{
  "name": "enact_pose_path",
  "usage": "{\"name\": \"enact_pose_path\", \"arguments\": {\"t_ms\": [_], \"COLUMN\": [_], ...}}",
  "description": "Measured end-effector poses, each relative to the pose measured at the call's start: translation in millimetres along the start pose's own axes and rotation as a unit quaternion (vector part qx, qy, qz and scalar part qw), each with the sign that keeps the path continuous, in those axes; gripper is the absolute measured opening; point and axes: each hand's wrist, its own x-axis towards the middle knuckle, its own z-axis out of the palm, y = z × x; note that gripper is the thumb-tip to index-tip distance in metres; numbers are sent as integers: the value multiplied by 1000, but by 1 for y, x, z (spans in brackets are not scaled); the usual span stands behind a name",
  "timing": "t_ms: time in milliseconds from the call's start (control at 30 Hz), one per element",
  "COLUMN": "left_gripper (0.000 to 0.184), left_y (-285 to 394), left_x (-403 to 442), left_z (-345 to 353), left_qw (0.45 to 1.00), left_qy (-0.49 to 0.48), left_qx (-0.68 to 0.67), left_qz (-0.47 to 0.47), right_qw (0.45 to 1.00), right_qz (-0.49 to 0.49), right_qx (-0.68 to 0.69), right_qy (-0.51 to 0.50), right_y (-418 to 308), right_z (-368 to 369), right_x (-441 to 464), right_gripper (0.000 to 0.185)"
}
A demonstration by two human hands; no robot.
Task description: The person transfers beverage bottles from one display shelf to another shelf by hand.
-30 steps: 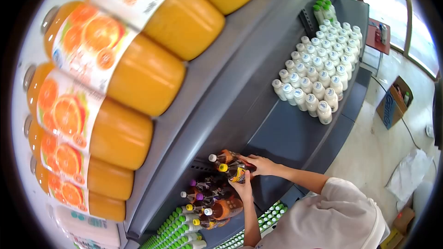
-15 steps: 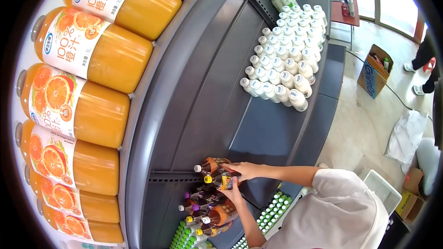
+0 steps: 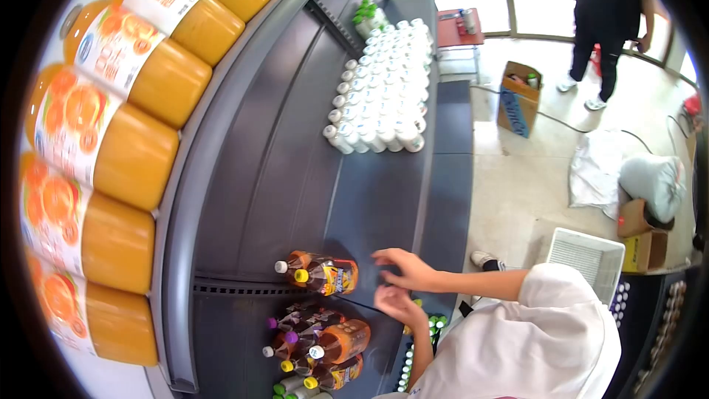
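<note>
A dark drink bottle with a yellow cap and yellow label [image 3: 337, 278] stands on the grey shelf [image 3: 369, 199], against a brownish bottle with a white cap [image 3: 298, 257]. My right hand [image 3: 405, 270] is just to the right of this pair, apart from it, fingers spread and holding nothing. Below it my left hand [image 3: 399, 304] is also empty, its fingers loosely bent and apart. Beneath the pair stands a group of bottles with purple, white and yellow caps, among them an orange-brown bottle [image 3: 346, 341].
Rows of white bottles [image 3: 380, 89] fill the upper shelf section. Large orange juice bottles [image 3: 140, 155] line the shelf at left. On the floor at right are a cardboard box [image 3: 520, 96], a white crate [image 3: 585, 255] and a white sack [image 3: 594, 170]. Another person [image 3: 609, 22] stands beyond.
Both hands have let go of the yellow-capped bottle and drawn back to the right. That bottle now stands beside the white-capped one. The whole view has shifted, showing more of the floor.
</note>
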Motion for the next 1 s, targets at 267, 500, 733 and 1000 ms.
{"name": "enact_pose_path", "arguments": {"t_ms": [267, 500, 733, 1000], "left_gripper": [27, 27, 29, 46], "left_y": [-63, -206, -235, -201], "left_x": [-80, -149, -160, -211], "left_z": [-4, -45, -121, -66], "left_qw": [842, 665, 518, 522], "left_qy": [-446, -519, -594, -749], "left_qx": [-57, 184, 374, 407], "left_qz": [-298, -505, -488, 11], "right_qw": [873, 646, 479, 351], "right_qz": [290, 634, 690, 594], "right_qx": [-254, -209, 15, 84], "right_qy": [297, 371, 542, 719], "right_y": [9, 102, 20, -30], "right_z": [-108, -112, 41, 214], "right_x": [-259, -617, -745, -848], "right_gripper": [43, 28, 27, 24]}}
